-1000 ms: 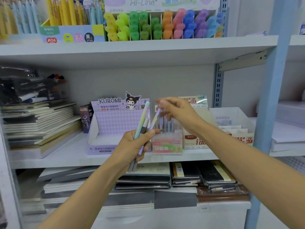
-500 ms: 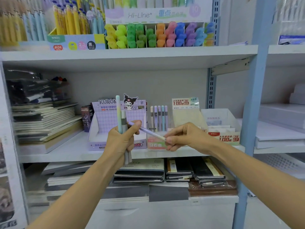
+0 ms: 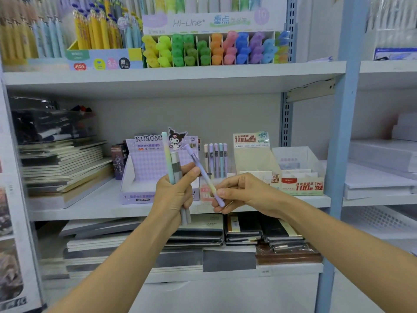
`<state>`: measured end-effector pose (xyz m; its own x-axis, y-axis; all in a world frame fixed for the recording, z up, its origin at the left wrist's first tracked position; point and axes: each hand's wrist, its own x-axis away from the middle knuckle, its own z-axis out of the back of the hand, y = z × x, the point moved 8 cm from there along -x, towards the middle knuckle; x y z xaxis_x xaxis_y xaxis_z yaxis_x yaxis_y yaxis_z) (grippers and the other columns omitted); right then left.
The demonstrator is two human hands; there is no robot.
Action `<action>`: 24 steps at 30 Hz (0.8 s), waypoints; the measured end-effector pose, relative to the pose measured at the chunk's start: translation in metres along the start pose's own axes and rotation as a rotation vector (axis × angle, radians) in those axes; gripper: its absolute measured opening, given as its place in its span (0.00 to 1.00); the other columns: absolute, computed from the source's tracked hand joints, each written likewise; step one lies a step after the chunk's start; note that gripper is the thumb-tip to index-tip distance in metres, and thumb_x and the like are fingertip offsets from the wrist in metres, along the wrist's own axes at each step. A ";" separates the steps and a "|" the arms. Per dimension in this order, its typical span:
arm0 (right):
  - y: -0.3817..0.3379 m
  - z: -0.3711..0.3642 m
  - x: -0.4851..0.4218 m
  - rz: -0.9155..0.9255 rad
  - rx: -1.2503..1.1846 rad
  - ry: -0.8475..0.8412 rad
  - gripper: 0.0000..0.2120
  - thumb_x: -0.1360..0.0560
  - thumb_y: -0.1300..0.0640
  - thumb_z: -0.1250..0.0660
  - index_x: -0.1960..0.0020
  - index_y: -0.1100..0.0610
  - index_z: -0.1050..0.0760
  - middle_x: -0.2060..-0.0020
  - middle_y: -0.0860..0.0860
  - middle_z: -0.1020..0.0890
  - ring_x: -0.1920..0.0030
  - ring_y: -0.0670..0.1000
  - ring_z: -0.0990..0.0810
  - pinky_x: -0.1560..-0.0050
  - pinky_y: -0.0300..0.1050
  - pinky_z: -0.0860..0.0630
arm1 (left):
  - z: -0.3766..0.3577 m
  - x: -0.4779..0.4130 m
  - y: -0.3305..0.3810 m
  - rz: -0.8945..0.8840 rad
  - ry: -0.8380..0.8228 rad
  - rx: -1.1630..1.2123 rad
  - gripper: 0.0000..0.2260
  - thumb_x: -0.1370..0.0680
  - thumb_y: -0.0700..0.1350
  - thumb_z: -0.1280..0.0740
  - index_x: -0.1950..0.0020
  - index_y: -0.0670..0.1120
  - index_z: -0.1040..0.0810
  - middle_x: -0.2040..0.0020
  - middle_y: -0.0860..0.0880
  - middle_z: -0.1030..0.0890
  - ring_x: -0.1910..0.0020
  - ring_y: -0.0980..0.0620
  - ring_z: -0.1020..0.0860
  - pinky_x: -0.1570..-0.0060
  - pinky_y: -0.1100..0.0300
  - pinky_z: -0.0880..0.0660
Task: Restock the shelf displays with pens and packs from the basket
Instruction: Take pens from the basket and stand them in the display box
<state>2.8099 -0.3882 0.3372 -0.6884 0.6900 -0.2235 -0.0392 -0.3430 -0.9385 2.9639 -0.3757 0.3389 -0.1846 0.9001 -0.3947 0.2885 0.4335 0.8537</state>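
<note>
My left hand (image 3: pixel 174 193) grips a small upright bunch of pens (image 3: pixel 172 163), a mint-green one tallest and grey ones beside it. My right hand (image 3: pixel 239 192) pinches the lower end of a purple pen (image 3: pixel 204 175) that slants up and left, its cap near my left thumb. Both hands hover in front of the middle shelf (image 3: pixel 90 208). Behind them stands a pink pen display box (image 3: pixel 206 190) with several pastel pens (image 3: pixel 215 158) upright in it. The basket is out of view.
A purple Kuromi display box (image 3: pixel 144 170) stands left of the pink box, lead refill boxes (image 3: pixel 300 184) to its right. Stacked notebooks (image 3: pixel 61 163) fill the shelf's left end. Highlighters (image 3: pixel 209 48) line the upper shelf. A blue upright post (image 3: pixel 338 154) borders the right side.
My right hand came back from the pink display box to the bunch and has drawn a purple pen out, tilting it more upright. My left hand has stayed about where it was.
</note>
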 end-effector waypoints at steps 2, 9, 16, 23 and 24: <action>-0.002 -0.004 -0.002 -0.005 0.090 -0.030 0.09 0.21 0.56 0.34 0.45 0.55 0.18 0.51 0.56 0.15 0.49 0.55 0.16 0.50 0.42 0.20 | -0.002 -0.001 -0.001 0.008 0.001 -0.030 0.18 0.31 0.47 0.26 0.44 0.40 0.19 0.79 0.54 0.36 0.82 0.57 0.42 0.82 0.66 0.40; -0.048 0.030 -0.017 0.247 0.031 0.400 0.12 0.26 0.57 0.30 0.43 0.58 0.21 0.55 0.52 0.15 0.58 0.49 0.16 0.58 0.40 0.19 | -0.008 0.001 -0.007 0.049 -0.002 -0.205 0.06 0.28 0.42 0.25 0.54 0.43 0.19 0.80 0.55 0.30 0.80 0.55 0.43 0.81 0.65 0.42; -0.071 0.052 -0.026 0.338 0.087 0.485 0.07 0.24 0.63 0.33 0.48 0.62 0.20 0.58 0.58 0.16 0.60 0.49 0.17 0.56 0.39 0.19 | -0.014 -0.004 -0.007 0.084 -0.084 -0.167 0.11 0.24 0.45 0.30 0.45 0.41 0.20 0.75 0.55 0.33 0.80 0.57 0.43 0.81 0.65 0.43; -0.079 0.116 -0.032 0.383 0.213 0.804 0.09 0.22 0.63 0.35 0.44 0.66 0.23 0.55 0.60 0.16 0.58 0.52 0.16 0.58 0.38 0.19 | -0.011 -0.018 -0.025 0.255 -0.190 -0.017 0.11 0.19 0.40 0.46 0.48 0.41 0.25 0.68 0.51 0.31 0.79 0.57 0.40 0.81 0.65 0.39; -0.074 0.118 -0.035 0.375 0.252 0.819 0.09 0.22 0.64 0.35 0.45 0.67 0.23 0.55 0.60 0.16 0.58 0.52 0.16 0.59 0.37 0.19 | -0.010 -0.019 -0.027 0.258 -0.190 -0.031 0.10 0.18 0.40 0.46 0.48 0.41 0.25 0.68 0.51 0.30 0.79 0.57 0.39 0.81 0.65 0.39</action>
<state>2.7514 -0.4623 0.4460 0.0329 0.7075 -0.7059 -0.1397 -0.6961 -0.7042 2.9496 -0.4052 0.3265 0.0710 0.9734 -0.2178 0.2736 0.1910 0.9427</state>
